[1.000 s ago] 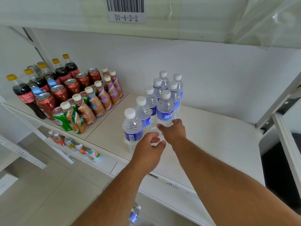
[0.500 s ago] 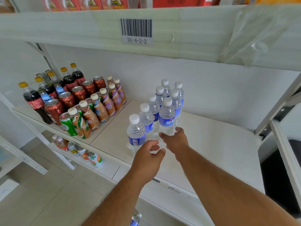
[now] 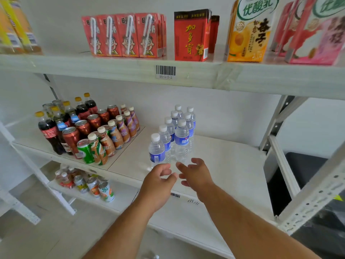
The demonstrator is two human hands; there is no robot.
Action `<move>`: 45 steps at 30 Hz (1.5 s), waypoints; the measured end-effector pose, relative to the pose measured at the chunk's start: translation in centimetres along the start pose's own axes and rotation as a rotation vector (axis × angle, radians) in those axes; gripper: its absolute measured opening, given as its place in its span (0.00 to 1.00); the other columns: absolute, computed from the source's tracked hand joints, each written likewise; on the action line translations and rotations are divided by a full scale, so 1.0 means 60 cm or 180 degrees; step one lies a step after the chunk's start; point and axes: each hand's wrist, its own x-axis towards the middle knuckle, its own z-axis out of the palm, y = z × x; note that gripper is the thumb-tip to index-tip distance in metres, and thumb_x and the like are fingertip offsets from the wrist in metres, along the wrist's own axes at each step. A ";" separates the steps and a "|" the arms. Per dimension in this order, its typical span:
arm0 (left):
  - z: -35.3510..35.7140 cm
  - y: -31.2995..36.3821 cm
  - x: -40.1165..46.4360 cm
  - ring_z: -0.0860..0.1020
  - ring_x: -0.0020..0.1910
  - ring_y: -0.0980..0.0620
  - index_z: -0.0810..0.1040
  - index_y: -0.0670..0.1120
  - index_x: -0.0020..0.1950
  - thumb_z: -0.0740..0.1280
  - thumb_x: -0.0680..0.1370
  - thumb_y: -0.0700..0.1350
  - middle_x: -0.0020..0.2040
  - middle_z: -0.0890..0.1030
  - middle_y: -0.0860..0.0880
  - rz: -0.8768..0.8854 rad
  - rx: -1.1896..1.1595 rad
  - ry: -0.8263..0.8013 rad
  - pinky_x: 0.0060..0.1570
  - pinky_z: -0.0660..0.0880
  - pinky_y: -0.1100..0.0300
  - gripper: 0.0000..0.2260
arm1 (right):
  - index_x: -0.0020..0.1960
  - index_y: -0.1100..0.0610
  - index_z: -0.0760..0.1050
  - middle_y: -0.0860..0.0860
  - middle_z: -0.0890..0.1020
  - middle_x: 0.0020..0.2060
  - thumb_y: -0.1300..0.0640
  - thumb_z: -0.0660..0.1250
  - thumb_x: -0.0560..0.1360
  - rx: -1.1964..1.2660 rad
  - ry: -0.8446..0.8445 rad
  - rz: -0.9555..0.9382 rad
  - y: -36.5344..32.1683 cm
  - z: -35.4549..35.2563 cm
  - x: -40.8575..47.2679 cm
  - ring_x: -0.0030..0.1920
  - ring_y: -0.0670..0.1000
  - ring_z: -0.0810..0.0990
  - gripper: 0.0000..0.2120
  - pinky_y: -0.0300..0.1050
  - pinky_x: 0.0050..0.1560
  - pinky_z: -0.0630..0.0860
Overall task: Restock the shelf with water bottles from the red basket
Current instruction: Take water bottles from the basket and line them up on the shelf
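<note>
Both hands hover empty just in front of the clear plastic water bottles with white caps and blue labels (image 3: 174, 136). The left hand (image 3: 156, 181) has its fingers loosely curled and apart; the right hand (image 3: 196, 173) has its fingers spread, seemingly just clear of the nearest bottle. The bottles stand in two rows on the white metal shelf (image 3: 225, 165), right of brown cans and cola bottles (image 3: 87, 128). The red basket is out of view.

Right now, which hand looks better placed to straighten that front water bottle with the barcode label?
Probably the left hand: it sits just below the front water bottle, open and empty. The right hand is nearer the neighbouring row.
</note>
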 end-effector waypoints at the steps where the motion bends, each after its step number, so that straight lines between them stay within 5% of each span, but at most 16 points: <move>1: -0.012 -0.007 -0.019 0.81 0.58 0.56 0.74 0.58 0.69 0.69 0.79 0.53 0.62 0.79 0.59 0.0024 0.0007 -0.0009 0.62 0.80 0.47 0.18 | 0.77 0.55 0.63 0.53 0.78 0.64 0.47 0.77 0.74 0.0042 -0.0001 -0.0009 0.002 0.004 -0.029 0.47 0.52 0.88 0.38 0.50 0.50 0.86; 10: -0.105 -0.149 -0.202 0.81 0.57 0.54 0.76 0.57 0.64 0.71 0.77 0.52 0.59 0.80 0.58 -0.0119 0.0017 -0.0049 0.63 0.78 0.45 0.15 | 0.74 0.57 0.66 0.53 0.82 0.54 0.49 0.77 0.76 0.0044 -0.0110 0.0215 0.108 0.048 -0.304 0.43 0.53 0.86 0.33 0.49 0.43 0.84; 16: -0.139 -0.252 -0.294 0.81 0.58 0.51 0.75 0.52 0.69 0.71 0.77 0.51 0.63 0.80 0.52 -0.0420 0.0038 -0.0180 0.64 0.78 0.46 0.20 | 0.72 0.55 0.67 0.53 0.82 0.51 0.46 0.76 0.76 -0.0436 -0.0202 0.0624 0.205 0.059 -0.400 0.43 0.52 0.86 0.31 0.42 0.33 0.82; 24: -0.145 -0.323 -0.344 0.82 0.57 0.51 0.76 0.53 0.63 0.72 0.78 0.49 0.60 0.81 0.52 -0.0717 0.0098 -0.0147 0.64 0.78 0.46 0.15 | 0.73 0.57 0.67 0.58 0.85 0.48 0.44 0.77 0.75 -0.0799 -0.0362 0.1031 0.313 0.048 -0.434 0.39 0.53 0.86 0.34 0.43 0.34 0.79; 30: -0.097 -0.352 -0.353 0.82 0.59 0.51 0.75 0.50 0.69 0.71 0.78 0.50 0.62 0.79 0.53 -0.1087 0.0414 -0.0329 0.64 0.78 0.47 0.20 | 0.74 0.57 0.68 0.57 0.86 0.45 0.43 0.77 0.74 -0.0907 -0.0450 0.1402 0.380 0.032 -0.427 0.36 0.52 0.86 0.35 0.50 0.42 0.84; 38: -0.040 -0.409 -0.357 0.81 0.58 0.51 0.76 0.53 0.62 0.70 0.77 0.48 0.61 0.80 0.53 -0.1650 0.0933 -0.0525 0.63 0.78 0.47 0.14 | 0.78 0.60 0.64 0.56 0.85 0.41 0.50 0.75 0.78 -0.0781 -0.0625 0.1924 0.459 0.025 -0.404 0.23 0.45 0.81 0.35 0.43 0.29 0.80; 41: -0.030 -0.432 -0.362 0.81 0.59 0.49 0.76 0.53 0.61 0.71 0.77 0.48 0.62 0.79 0.51 -0.1825 0.0982 -0.0592 0.63 0.78 0.46 0.13 | 0.67 0.61 0.72 0.61 0.86 0.46 0.49 0.76 0.77 -0.0851 -0.0686 0.2031 0.489 0.021 -0.396 0.31 0.51 0.84 0.26 0.51 0.41 0.86; 45: -0.035 -0.468 -0.366 0.81 0.58 0.50 0.76 0.49 0.67 0.70 0.77 0.50 0.62 0.80 0.51 -0.1971 0.1033 -0.0693 0.63 0.78 0.47 0.18 | 0.44 0.59 0.75 0.56 0.83 0.37 0.50 0.76 0.77 -0.0973 -0.0710 0.2241 0.524 0.027 -0.396 0.39 0.55 0.84 0.15 0.60 0.54 0.85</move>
